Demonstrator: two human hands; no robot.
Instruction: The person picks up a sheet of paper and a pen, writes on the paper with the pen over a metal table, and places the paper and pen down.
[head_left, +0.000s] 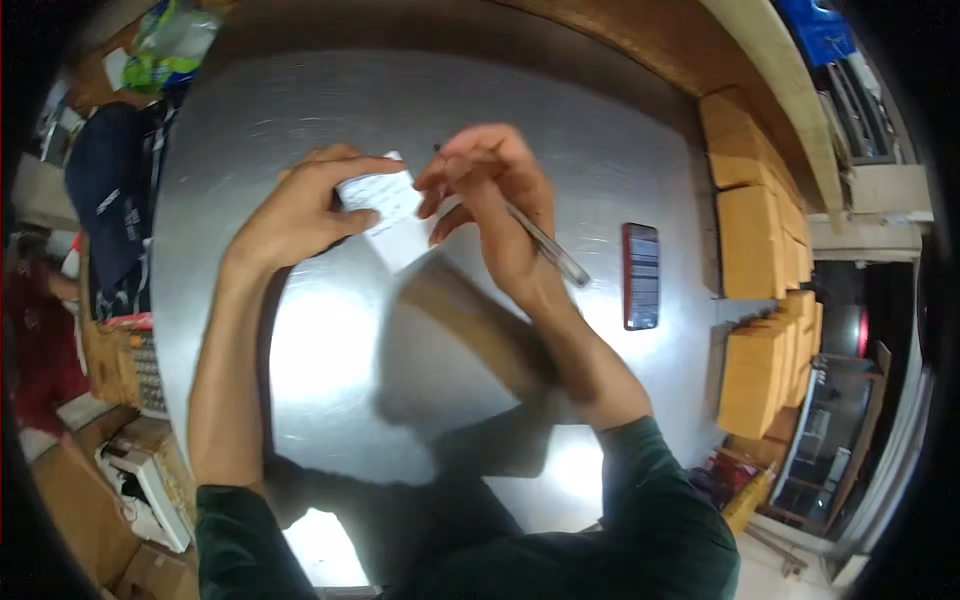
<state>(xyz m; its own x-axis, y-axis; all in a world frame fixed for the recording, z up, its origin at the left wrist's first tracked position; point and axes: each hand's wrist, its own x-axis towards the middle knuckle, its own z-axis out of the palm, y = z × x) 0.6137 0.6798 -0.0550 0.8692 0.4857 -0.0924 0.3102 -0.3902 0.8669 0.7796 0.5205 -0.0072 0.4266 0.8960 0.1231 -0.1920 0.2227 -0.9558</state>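
My left hand [310, 200] grips a small white paper [385, 205] between thumb and fingers, above the metal table. Lines of handwriting cover the paper's upper part, too small to read. In my right hand [495, 195], slightly smeared by motion, is a slim silver-grey pen [550, 248]. Its back end sticks out past the wrist, and its thin tip shows near the curled fingers. The right fingertips are close to the paper's right edge; whether they touch it I cannot tell.
A phone [641, 276] with its screen lit lies on the metal table [330, 110], right of my hands. Stacked yellow-orange boxes [750, 240] line the right edge. Along the left stand a dark bag [110, 200] and a calculator [148, 372]. A person in red [45, 340] is at far left.
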